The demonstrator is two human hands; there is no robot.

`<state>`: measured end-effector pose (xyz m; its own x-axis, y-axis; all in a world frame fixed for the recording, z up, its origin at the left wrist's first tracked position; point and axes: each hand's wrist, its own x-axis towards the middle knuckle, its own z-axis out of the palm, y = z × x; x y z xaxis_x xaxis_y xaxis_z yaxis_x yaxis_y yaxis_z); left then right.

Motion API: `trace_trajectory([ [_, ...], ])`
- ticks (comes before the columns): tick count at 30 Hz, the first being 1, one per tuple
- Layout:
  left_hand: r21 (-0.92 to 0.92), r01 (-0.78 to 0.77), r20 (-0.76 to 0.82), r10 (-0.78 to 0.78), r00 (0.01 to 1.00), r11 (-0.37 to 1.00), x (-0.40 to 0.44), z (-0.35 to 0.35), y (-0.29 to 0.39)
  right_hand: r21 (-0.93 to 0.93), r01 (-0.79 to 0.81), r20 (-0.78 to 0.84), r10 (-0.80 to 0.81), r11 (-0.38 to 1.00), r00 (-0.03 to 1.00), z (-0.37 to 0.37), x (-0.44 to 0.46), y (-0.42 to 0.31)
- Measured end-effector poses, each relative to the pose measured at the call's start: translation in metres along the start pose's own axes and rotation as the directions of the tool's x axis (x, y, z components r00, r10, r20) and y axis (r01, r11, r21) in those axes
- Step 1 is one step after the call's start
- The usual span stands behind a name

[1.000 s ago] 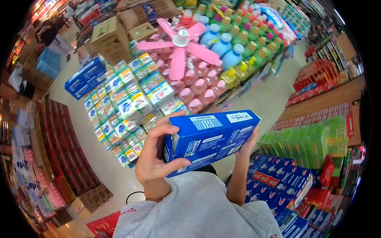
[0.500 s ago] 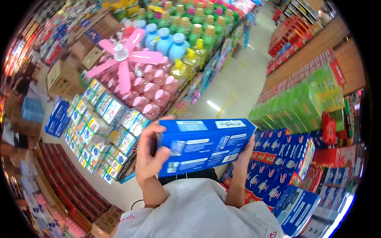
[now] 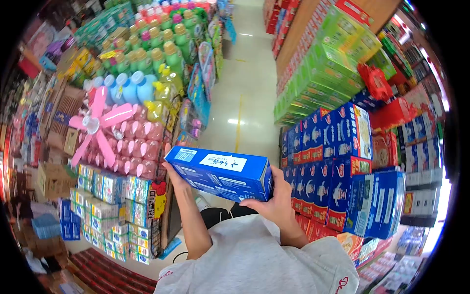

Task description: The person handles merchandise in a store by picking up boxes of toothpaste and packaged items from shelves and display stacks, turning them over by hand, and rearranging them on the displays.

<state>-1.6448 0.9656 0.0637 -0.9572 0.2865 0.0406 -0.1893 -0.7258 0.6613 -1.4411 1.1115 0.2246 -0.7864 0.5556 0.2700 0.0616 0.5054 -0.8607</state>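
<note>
Blue and white-labelled, the long cardboard carton (image 3: pixel 215 169) sits before me, its long axis slanting from my left hand (image 3: pixel 175 177), clasped at the farther end, to my right hand (image 3: pixel 275 202), clamped round the nearer one.

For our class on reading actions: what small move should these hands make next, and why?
Probably carry the box a little to the person's right: the left hand and right hand grip its opposite ends, and a similar-looking blue pack stands on that side.
</note>
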Motion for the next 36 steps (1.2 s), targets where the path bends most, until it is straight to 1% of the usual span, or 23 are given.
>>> trace_trajectory([
  [2,0.091,0.035,0.030,-0.038,0.999,0.995,0.011,0.011,0.005,-0.014,-0.045,-0.069,0.044,0.999,0.997,-0.005,-0.001,0.005],
  [4,0.030,0.078,0.283,-0.083,0.955,0.997,0.025,0.021,0.010,0.000,0.293,-0.002,-0.293,0.956,0.956,-0.013,-0.006,0.022],
  [5,-0.014,0.144,0.192,-0.139,0.972,0.989,0.025,0.031,0.004,-0.066,0.384,0.021,-0.383,0.921,0.923,-0.014,-0.011,0.022],
  [6,0.012,0.184,0.221,-0.182,0.958,0.983,0.025,0.041,0.007,-0.079,0.371,0.002,-0.372,0.925,0.928,-0.019,-0.014,0.020],
  [8,-0.126,0.349,0.277,-0.305,0.911,0.929,0.016,0.082,0.020,-0.335,0.515,0.005,-0.545,0.789,0.838,-0.029,-0.024,0.018],
  [9,-0.113,0.377,0.296,-0.331,0.896,0.919,0.018,0.083,0.019,-0.352,0.440,-0.038,-0.482,0.826,0.875,-0.031,-0.034,0.017],
  [11,-0.120,0.612,0.535,-0.468,0.703,0.782,0.023,0.078,0.019,-0.400,0.349,-0.142,-0.434,0.847,0.890,-0.032,-0.046,0.018],
  [12,-0.105,0.636,0.547,-0.490,0.679,0.765,0.024,0.076,0.018,-0.439,0.299,-0.191,-0.413,0.847,0.890,-0.032,-0.053,0.016],
  [14,-0.368,0.825,0.609,-0.560,0.562,0.428,0.026,0.071,0.009,-0.472,0.211,-0.297,-0.380,0.856,0.876,-0.031,-0.068,0.023],
  [15,-0.264,0.867,0.743,-0.484,0.463,0.424,0.036,0.049,-0.009,-0.490,0.160,-0.329,-0.351,0.857,0.877,-0.030,-0.073,0.022],
  [16,-0.248,0.880,0.749,-0.496,0.439,0.404,0.035,0.062,-0.003,-0.506,0.107,-0.362,-0.324,0.856,0.874,-0.030,-0.078,0.021],
  [17,0.015,0.790,0.690,-0.578,0.435,0.613,0.035,0.078,0.004,-0.457,0.069,-0.430,-0.288,0.887,0.856,-0.028,-0.083,0.027],
  [18,0.296,0.615,0.624,-0.635,0.456,0.731,0.033,0.093,0.009,-0.404,0.035,-0.495,-0.251,0.914,0.832,-0.026,-0.088,0.032],
  [19,0.225,0.641,0.619,-0.616,0.488,0.733,0.032,0.099,0.007,-0.235,-0.087,-0.561,-0.062,0.968,0.826,-0.022,-0.090,0.025],
  [20,0.261,0.570,0.639,-0.582,0.503,0.779,0.035,0.103,0.008,-0.053,-0.201,-0.604,0.128,0.978,0.786,-0.017,-0.091,0.019],
  [22,0.245,0.466,0.681,-0.493,0.541,0.850,0.035,0.115,0.007,-0.244,-0.113,-0.477,-0.018,0.963,0.879,-0.016,-0.093,0.013],
  [24,0.213,0.469,0.691,-0.472,0.548,0.857,0.021,0.129,-0.001,0.200,-0.183,-0.378,0.248,0.962,0.892,-0.020,-0.122,0.014],
  [25,0.198,0.457,0.714,-0.447,0.538,0.867,0.013,0.137,-0.004,0.210,-0.197,-0.407,0.269,0.958,0.873,-0.018,-0.132,0.022],
  [27,0.149,0.462,0.718,-0.417,0.558,0.874,-0.002,0.147,-0.003,0.297,0.128,-0.574,0.070,0.946,0.816,-0.012,-0.142,0.030],
  [28,0.160,0.477,0.719,-0.433,0.543,0.864,-0.007,0.150,-0.004,0.296,0.116,-0.586,0.084,0.948,0.806,-0.011,-0.146,0.025],
  [29,0.137,0.450,0.745,-0.391,0.540,0.882,-0.004,0.153,-0.008,0.445,0.146,-0.622,0.187,0.884,0.761,-0.010,-0.144,0.022],
  [32,0.133,0.400,0.813,-0.331,0.480,0.907,0.004,0.164,-0.010,0.525,0.194,-0.719,0.310,0.829,0.623,-0.006,-0.137,0.008],
  [36,0.015,0.517,0.792,-0.326,0.516,0.856,-0.010,0.200,-0.016,0.412,0.166,-0.763,0.240,0.896,0.600,-0.024,-0.147,0.002],
])
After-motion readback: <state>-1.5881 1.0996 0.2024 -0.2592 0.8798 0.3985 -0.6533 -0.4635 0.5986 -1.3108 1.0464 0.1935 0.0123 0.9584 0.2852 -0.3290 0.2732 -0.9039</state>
